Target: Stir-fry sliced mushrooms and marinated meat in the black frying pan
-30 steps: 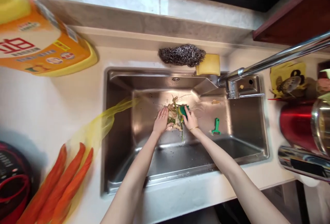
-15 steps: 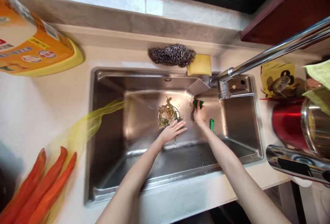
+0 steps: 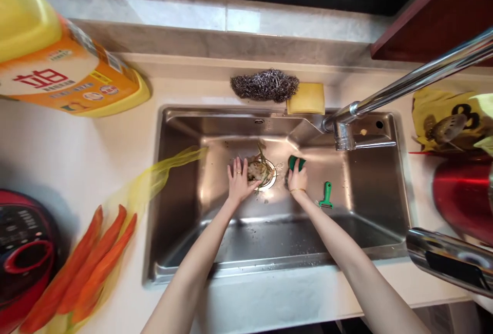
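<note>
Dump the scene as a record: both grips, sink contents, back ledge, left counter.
left grip: fingers spread, at the left edge of the food scraps
right grip: closed on green sponge
sink: scraps over the drain; green peeler right of the right grip
back ledge: steel wool, yellow sponge beside it
left counter: orange carrots; yellow netting trailing into the sink; orange-labelled bottle

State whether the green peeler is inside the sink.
Inside: the green peeler lies on the sink floor, apart from the right hand.
</note>
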A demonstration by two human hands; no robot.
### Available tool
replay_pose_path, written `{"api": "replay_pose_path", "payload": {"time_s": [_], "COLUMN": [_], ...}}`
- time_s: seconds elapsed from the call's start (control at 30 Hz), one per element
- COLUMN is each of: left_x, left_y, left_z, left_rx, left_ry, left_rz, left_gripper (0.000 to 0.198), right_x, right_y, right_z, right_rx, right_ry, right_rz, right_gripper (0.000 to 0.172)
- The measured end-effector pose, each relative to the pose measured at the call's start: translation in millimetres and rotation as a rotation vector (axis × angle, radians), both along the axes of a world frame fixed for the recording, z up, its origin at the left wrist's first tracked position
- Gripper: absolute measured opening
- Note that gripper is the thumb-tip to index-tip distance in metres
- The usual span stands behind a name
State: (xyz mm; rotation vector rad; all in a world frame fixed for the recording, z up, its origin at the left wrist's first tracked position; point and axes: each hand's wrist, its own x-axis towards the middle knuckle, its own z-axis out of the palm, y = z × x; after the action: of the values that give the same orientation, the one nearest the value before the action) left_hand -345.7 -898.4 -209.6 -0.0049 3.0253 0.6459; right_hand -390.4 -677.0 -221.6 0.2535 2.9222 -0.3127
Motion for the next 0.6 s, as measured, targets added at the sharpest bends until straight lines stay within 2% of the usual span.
{"api": "replay_pose_path", "payload": {"time_s": [0.1, 0.2, 0.27, 0.37, 0.43, 0.5, 0.6], "left_x": [6, 6, 3, 1, 1, 4, 6], "left_y": [0, 2, 0, -5, -8, -7, 1], "left_z": [-9.5, -11.9, -9.7, -6.6, -5.7, -4.2, 1.6], "left_rx": [0.118, 0.182, 0.168, 0.103, 0.077, 0.064, 0.023], "left_ry": [-0.096, -0.149, -0.121, -0.055, -0.051, -0.062, -0.07], "left_rz": [0.028, -0.082, -0.112, 0.029, 0.122, 0.138, 0.078], "left_gripper": [0.107, 0.092, 0.078, 0.07, 0.074, 0.087, 0.112], "right_x": [8, 12, 0, -38, -65, -81, -74], "right_y": [-36, -60, -58, -46, -45, -51, -61], "right_z": [-4.2, -3.8, -1.0, 2.0, 0.4, -3.2, -6.3], "right_rx": [-0.072, -0.199, -0.231, -0.196, -0.179, -0.162, -0.156], "right_ry": [-0.018, 0.012, 0.081, 0.183, 0.188, 0.157, 0.082], "right_rz": [0.16, 0.336, 0.335, 0.246, 0.261, 0.343, 0.603], "right_gripper": [0.055, 0.054, 0.053, 0.053, 0.052, 0.05, 0.051]}}
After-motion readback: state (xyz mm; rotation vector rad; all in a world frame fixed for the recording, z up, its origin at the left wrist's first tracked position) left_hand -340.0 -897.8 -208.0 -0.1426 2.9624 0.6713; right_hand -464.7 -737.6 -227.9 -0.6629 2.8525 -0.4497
